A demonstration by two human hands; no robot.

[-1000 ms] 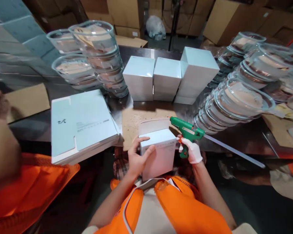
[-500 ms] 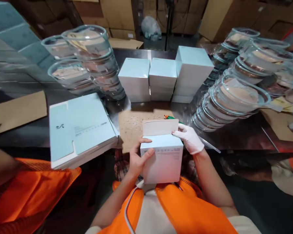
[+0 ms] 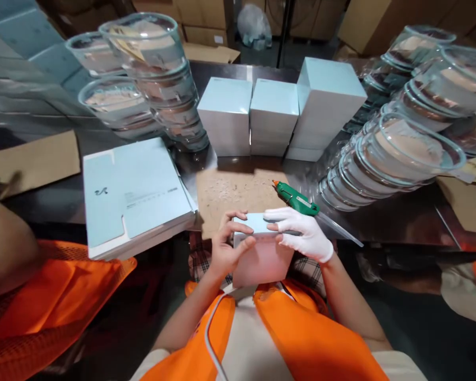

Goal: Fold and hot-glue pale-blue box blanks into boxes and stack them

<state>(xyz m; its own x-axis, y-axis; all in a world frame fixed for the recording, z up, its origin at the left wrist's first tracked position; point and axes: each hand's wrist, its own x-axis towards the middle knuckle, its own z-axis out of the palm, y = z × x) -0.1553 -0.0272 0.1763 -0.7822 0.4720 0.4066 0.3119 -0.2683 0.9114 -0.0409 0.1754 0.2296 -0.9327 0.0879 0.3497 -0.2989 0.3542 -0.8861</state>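
Observation:
A light-blue and white cardboard box (image 3: 262, 264) stands upright against my front, its top flap folded down flat. My left hand (image 3: 230, 241) is bare and grips the box's left upper corner, thumb on the near face and fingers on the top. Over the right part of the top lies my right hand (image 3: 301, 233), in a white glove with bare fingertips, its fingers stretched across the box. Just beyond that hand a green glue gun (image 3: 297, 198) with an orange tip rests partly on a glue-spotted cardboard sheet (image 3: 238, 193).
Flat blue box blanks (image 3: 135, 193) are stacked at the left. Finished-looking boxes (image 3: 275, 100) stand at the back. Clear round tubs (image 3: 404, 148) rise in leaning stacks at right, with more tubs (image 3: 154, 58) at left. A co-worker's orange vest (image 3: 55, 286) shows at left.
The raised flap of the box has gone down flat. My right hand has moved from the flap's edge onto the top, and the glue gun now shows more fully.

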